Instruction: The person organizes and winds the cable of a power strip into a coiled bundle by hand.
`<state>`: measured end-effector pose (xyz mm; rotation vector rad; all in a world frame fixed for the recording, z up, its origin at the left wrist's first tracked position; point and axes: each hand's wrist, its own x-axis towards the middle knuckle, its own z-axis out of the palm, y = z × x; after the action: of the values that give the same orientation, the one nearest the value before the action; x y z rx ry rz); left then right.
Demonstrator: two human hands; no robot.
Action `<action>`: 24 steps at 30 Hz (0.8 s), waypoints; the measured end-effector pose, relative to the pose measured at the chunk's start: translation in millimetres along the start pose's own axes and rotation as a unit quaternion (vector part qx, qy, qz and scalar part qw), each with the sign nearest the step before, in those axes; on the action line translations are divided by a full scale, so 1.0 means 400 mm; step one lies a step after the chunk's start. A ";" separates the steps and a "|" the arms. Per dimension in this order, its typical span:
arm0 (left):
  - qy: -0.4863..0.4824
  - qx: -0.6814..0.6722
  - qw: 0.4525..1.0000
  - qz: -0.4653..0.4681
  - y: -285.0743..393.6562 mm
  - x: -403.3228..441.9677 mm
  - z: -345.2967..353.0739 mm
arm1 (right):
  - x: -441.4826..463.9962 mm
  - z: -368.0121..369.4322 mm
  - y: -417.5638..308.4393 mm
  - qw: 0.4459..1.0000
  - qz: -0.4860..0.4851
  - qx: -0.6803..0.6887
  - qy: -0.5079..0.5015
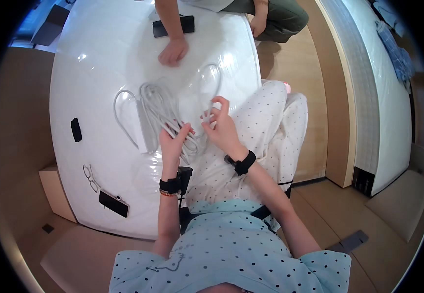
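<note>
A bundle of looped white cable lies on the plastic-covered white surface, partly lifted at its near end. My left hand is closed round the near part of the bundle. To its right, my right hand pinches a single loose length of the cable, which curves up and away from the fingers. A white power strip rests just left of the bundle, with a cable arc beside it.
Another person's hand rests beyond the cable, near a dark phone. At the left are a black case, glasses and a second phone. My legs are at the right edge.
</note>
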<state>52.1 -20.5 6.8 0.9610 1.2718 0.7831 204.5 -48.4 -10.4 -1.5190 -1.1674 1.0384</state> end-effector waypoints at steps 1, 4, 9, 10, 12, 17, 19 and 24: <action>0.002 0.027 1.000 -0.006 -0.002 -0.001 0.005 | -0.003 -0.001 -0.010 0.999 -0.015 -0.030 -0.030; 0.004 0.065 0.998 0.027 0.005 -0.016 0.041 | -0.008 0.012 0.018 0.993 -0.083 0.023 -0.075; -0.067 0.154 0.973 0.159 -0.007 -0.034 0.097 | 0.005 -0.069 0.019 0.932 0.094 0.318 -0.147; -0.074 0.178 0.963 0.189 -0.008 -0.042 0.117 | 0.006 -0.080 0.014 0.927 0.124 0.307 -0.175; -0.070 0.375 0.899 0.217 -0.040 -0.047 0.146 | -0.011 -0.056 0.022 0.953 0.090 0.257 -0.132; -0.096 0.414 0.877 0.223 -0.011 -0.074 0.165 | 0.004 -0.059 0.072 0.872 0.259 0.400 -0.109; -0.132 0.339 0.899 0.242 0.029 -0.072 0.143 | 0.011 -0.074 0.051 0.799 0.324 0.501 -0.069; 0.071 0.330 0.933 0.122 0.058 -0.020 0.053 | 0.037 -0.063 0.100 0.830 0.264 0.490 -0.020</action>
<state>72.8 -21.3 31.8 1.6520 1.6049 0.6225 239.5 -43.1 -45.1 -0.9472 -0.0787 1.6882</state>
